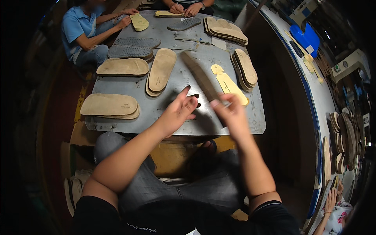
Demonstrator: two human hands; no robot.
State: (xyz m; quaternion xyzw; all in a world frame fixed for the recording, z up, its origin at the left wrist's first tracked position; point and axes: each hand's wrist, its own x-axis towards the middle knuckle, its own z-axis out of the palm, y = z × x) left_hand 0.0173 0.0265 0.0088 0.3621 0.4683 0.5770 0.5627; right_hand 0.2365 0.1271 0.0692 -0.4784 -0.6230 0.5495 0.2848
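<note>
Over the near part of the metal table, my right hand point(233, 113) grips a brown shoe insole point(199, 76) near its lower end. The insole is tilted edge-on and smeared by motion. A small silvery thing, perhaps a pen, shows by the same fingers. My left hand point(178, 111) is beside it, fingers apart and holding nothing; several fingertips look black. Just beyond my right hand lies a yellow insole-shaped template point(229, 84). Stacked tan insoles point(162, 70) lie beyond my left hand, and another pair point(109, 105) sits at the near left.
More tan insoles point(122, 67) and grey dimpled ones point(131, 51) lie left. Stacks of insoles point(245, 66) stand right and far right point(225, 29). Two people work at the far side with yellow templates point(139, 22). A bench point(291, 51) with a blue object point(304, 39) runs along the right.
</note>
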